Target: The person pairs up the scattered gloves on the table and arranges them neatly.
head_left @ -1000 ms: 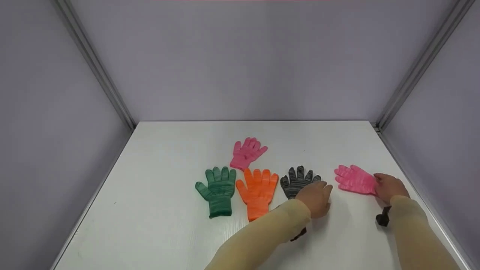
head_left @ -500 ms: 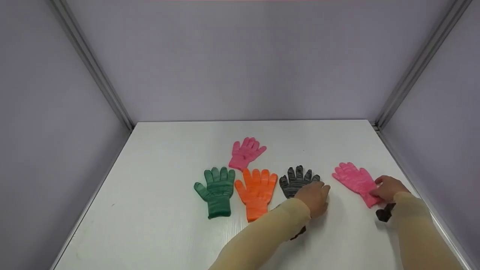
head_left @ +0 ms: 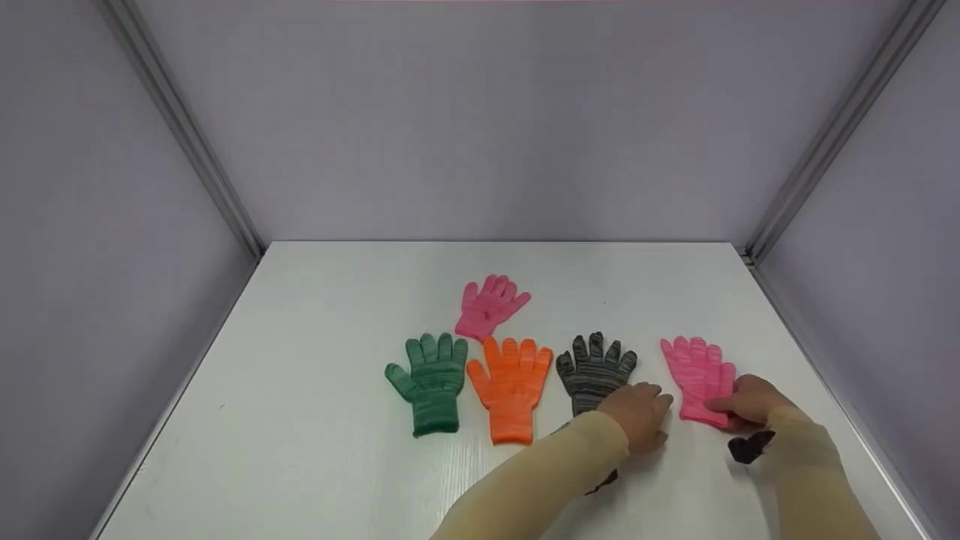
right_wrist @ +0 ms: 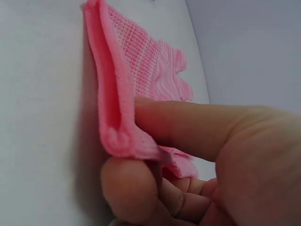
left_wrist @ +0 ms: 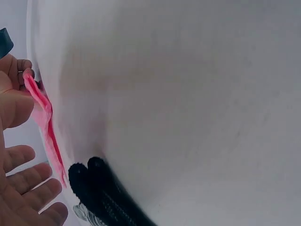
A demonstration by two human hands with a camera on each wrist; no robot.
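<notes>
A bright pink knitted glove (head_left: 697, 379) lies at the right side of the table, its fingers pointing away and its cuff towards me. My right hand (head_left: 750, 401) pinches the cuff's right corner; in the right wrist view the thumb is on top of the pink cuff (right_wrist: 124, 94), with fingers beneath. The cuff opening gapes a little. My left hand (head_left: 637, 416) hovers by the grey-and-black striped glove (head_left: 596, 375) and covers its lower right part. In the left wrist view the left hand's fingers (left_wrist: 40, 193) are loosely extended, holding nothing.
An orange glove (head_left: 512, 390) and a green glove (head_left: 435, 386) lie flat in a row left of the striped one. Behind them is a darker pink glove (head_left: 491, 307). Grey walls (head_left: 480, 120) enclose the white table (head_left: 300, 375) at the back and sides.
My right hand has turned the bright pink glove from pointing left to pointing away, and drawn it left and nearer. My left hand has shifted slightly towards me.
</notes>
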